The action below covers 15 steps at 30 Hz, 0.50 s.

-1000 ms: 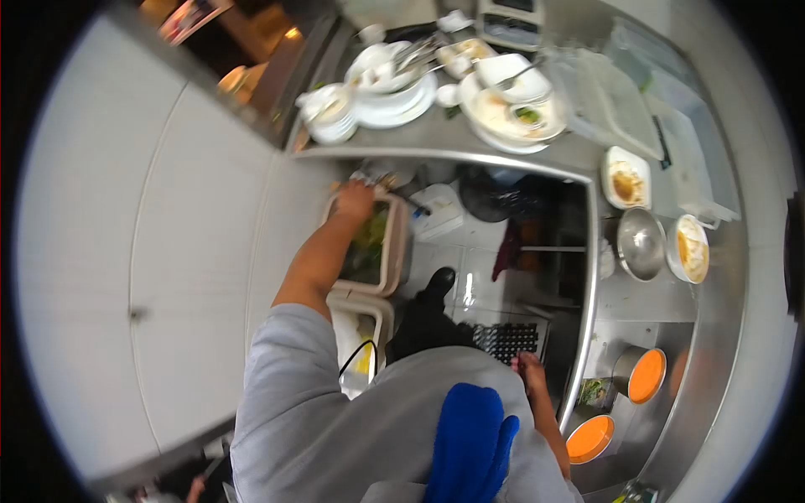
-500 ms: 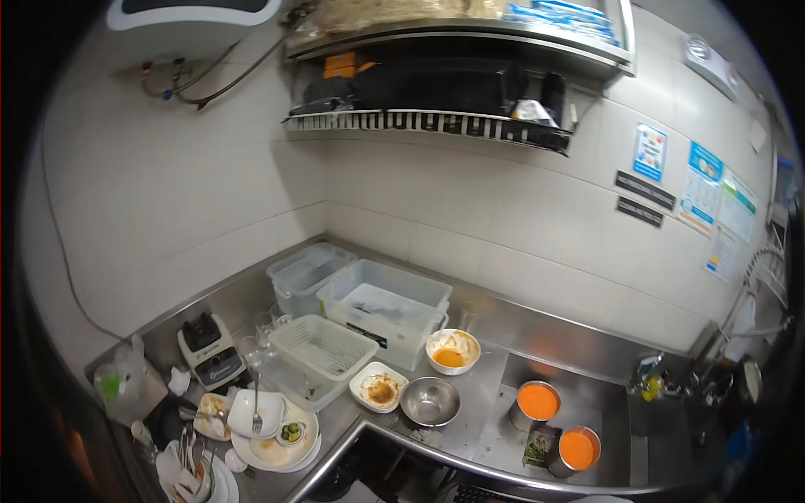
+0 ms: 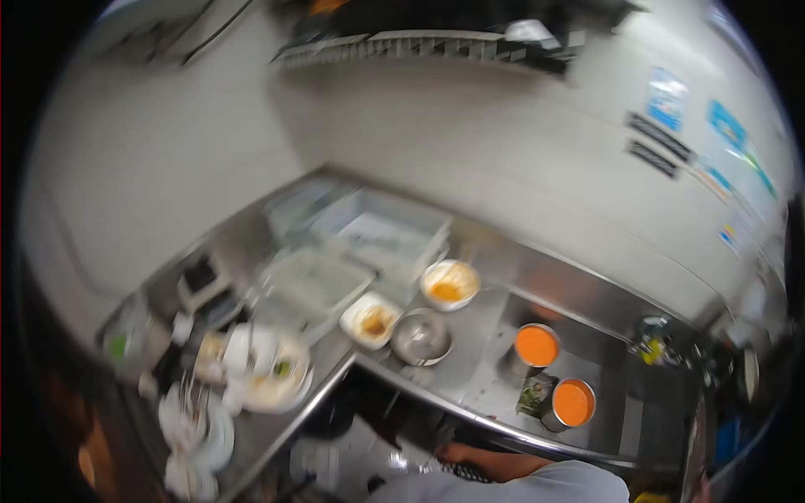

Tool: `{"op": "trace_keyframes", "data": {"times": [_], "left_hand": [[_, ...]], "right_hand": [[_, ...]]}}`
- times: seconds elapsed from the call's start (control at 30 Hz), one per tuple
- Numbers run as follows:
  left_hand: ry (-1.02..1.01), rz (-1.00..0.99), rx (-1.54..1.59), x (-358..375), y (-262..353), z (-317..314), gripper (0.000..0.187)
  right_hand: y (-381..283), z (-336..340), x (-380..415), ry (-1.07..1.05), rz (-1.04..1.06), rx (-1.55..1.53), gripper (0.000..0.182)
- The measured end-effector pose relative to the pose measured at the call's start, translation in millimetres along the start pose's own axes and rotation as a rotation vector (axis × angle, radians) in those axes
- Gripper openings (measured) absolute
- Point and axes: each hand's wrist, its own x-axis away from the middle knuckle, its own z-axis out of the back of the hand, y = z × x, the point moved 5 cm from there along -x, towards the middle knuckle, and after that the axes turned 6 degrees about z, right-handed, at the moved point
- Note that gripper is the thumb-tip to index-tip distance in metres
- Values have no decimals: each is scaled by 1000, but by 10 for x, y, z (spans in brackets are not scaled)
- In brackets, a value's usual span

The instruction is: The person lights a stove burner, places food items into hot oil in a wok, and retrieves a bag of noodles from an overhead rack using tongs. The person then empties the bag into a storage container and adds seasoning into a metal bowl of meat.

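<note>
From a white sleeve [image 3: 553, 484] at the bottom edge, my right forearm reaches left across my body. My right hand [image 3: 451, 453] is at its end, below the counter's front edge; its fingers are small and blurred, so what it holds, if anything, cannot be made out. A black-and-white patterned thing [image 3: 465, 474] lies just under that hand. My left hand is out of view. On the counter above stand a steel bowl [image 3: 422, 338], a stained white dish [image 3: 370, 320] and a white bowl [image 3: 450, 285] with orange residue.
Two metal containers of orange liquid [image 3: 537, 345] [image 3: 573, 404] stand in the sink basin at right, beside a dark green-flecked packet [image 3: 535, 394]. Clear plastic tubs [image 3: 381, 226] fill the back corner. Stacked dirty plates [image 3: 268, 386] and a blender base [image 3: 203, 285] crowd the left. A rack [image 3: 419, 46] hangs above.
The view has tilted downward and blurred, so the counter sits higher in the picture. My right forearm, hand and white sleeve have come into view at the bottom. The dishes stay in place.
</note>
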Motion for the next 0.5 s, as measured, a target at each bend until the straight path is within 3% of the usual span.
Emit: {"op": "trace_keyframes", "data": {"times": [0.03, 0.07, 0.1, 0.13, 0.2, 0.3, 0.43, 0.5], "left_hand": [[2, 13, 6, 196, 33, 277, 27], [-28, 53, 22, 337, 60, 551, 28], [-84, 102, 83, 318, 162, 1097, 23], [-459, 251, 159, 227, 224, 1551, 20], [-653, 375, 237, 167, 310, 2400, 22], [-593, 502, 371, 171, 361, 3518, 22], [-471, 616, 431, 340, 374, 4482, 21], [-263, 846, 667, 481, 347, 4764, 19]], "right_hand": [[40, -22, -26, 74, 167, 25, 30], [145, -105, -136, 67, 207, -90, 27], [-115, -165, -53, 4, 42, -175, 25], [-240, -233, -68, -38, 40, -283, 22], [-885, -309, 177, -55, 36, -408, 21], [-1642, -403, 461, -258, 155, -338, 29], [-2584, -481, 1066, -691, 456, -236, 33], [-2802, -533, 1281, -807, 495, -167, 34]]}}
